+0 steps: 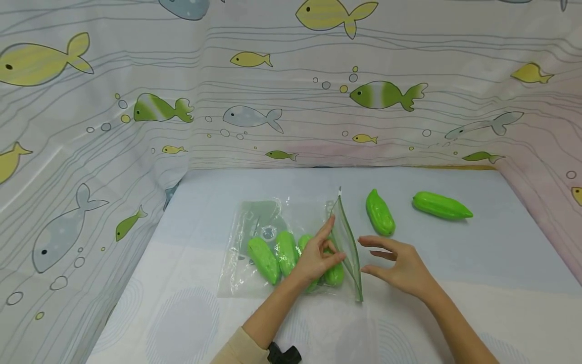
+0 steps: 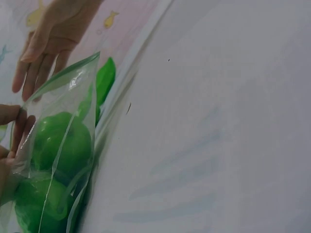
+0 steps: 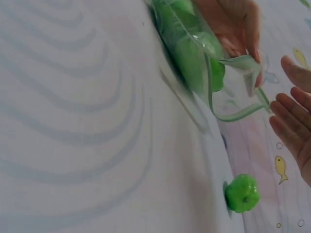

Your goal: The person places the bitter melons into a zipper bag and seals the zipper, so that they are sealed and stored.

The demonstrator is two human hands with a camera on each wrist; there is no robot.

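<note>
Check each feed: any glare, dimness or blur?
Head: bright and fairly crisp, small glints on the clear bag; left wrist: dimmer, soft, white glint near the bag's mouth; right wrist: dim, soft, small highlights on the green vegetable outside the bag.

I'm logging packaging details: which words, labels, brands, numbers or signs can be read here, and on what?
No readable text in any view.
Clear bag: a small round mark shows on or through it, too unclear to tell whether it bears lettering.
Green vegetables: no label visible.
Backdrop: fish drawings, no readable words.
</note>
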